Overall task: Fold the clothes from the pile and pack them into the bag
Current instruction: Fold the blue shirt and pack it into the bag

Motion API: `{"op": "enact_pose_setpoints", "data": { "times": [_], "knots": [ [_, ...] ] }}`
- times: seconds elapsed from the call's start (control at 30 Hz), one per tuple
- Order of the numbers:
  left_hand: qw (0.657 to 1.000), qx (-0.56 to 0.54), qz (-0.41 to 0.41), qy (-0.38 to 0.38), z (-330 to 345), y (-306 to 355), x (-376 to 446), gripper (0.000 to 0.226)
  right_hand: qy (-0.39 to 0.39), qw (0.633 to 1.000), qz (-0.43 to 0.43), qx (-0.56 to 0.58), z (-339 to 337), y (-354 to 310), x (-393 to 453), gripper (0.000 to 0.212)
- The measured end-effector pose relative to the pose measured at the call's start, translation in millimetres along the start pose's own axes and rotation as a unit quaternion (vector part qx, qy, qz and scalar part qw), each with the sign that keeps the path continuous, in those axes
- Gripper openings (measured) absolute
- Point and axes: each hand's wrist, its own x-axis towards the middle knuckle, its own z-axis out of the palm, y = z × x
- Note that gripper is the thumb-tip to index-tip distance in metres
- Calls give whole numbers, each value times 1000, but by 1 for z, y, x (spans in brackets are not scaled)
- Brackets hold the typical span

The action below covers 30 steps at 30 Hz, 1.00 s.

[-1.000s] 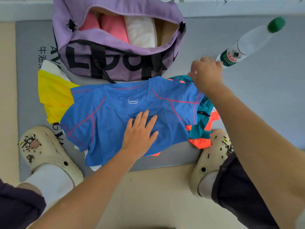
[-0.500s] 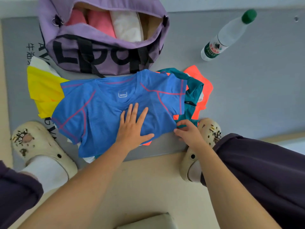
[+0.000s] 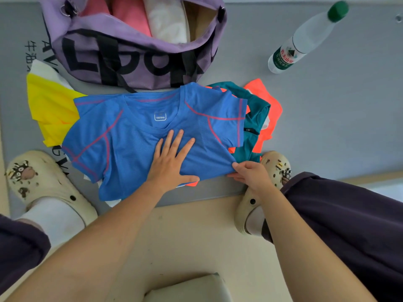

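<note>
Blue shirt [image 3: 139,144] lies spread flat on grey mat [image 3: 327,116], at mat's near edge, just in front of purple bag [image 3: 135,62]. Left hand [image 3: 172,164] presses flat on shirt middle, fingers straight and spread. Right hand [image 3: 250,174] pinches shirt's right hem corner, fingers curled round fabric. Yellow garment [image 3: 50,105] under shirt's left side; teal garment [image 3: 255,118] and orange garment [image 3: 270,105] under right side. Bag open, folded pink and white clothes inside. Water bottle [image 3: 305,38] lies toward mat's far right corner.

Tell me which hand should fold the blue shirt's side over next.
The right hand, probably. It already pinches the blue shirt at its lower right corner, so it can likely carry that side across. The left hand lies flat on the shirt's middle, well placed to pin the fabric as the fold line.
</note>
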Motion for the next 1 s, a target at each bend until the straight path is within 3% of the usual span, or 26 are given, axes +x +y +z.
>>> {"op": "enact_pose_setpoints", "data": {
  "times": [0.17,0.23,0.4,0.6,0.67,0.77,0.83,0.9,1.0],
  "knots": [
    [1000,1,0,4,5,-2,2,123,12,995,27,96,2,-1,-4,15],
    [1000,3,-2,-2,6,-1,2,124,-24,996,34,83,2,0,-2,7],
    [1000,-15,-6,-8,5,-2,2,121,-65,996,61,29,-11,-5,-9,15],
    [996,-84,-2,-43,-18,-3,3,112,-233,972,-31,-3,16,-64,-31,12],
    [989,-143,-26,-29,-34,-8,-5,100,-259,963,-68,-23,41,-83,-36,10],
    [977,-140,-117,113,-53,-35,-35,57,-232,962,-116,-89,89,-96,-34,18],
    [954,-123,-211,176,-60,-64,-64,36,-193,961,-138,-140,121,-90,-28,26],
    [914,-165,-325,176,-64,-91,-94,26,-166,958,-140,-186,144,-77,-22,33],
    [789,-337,-494,140,-62,-113,-127,23,-124,956,-149,-222,162,-54,-15,47]
  ]
}}
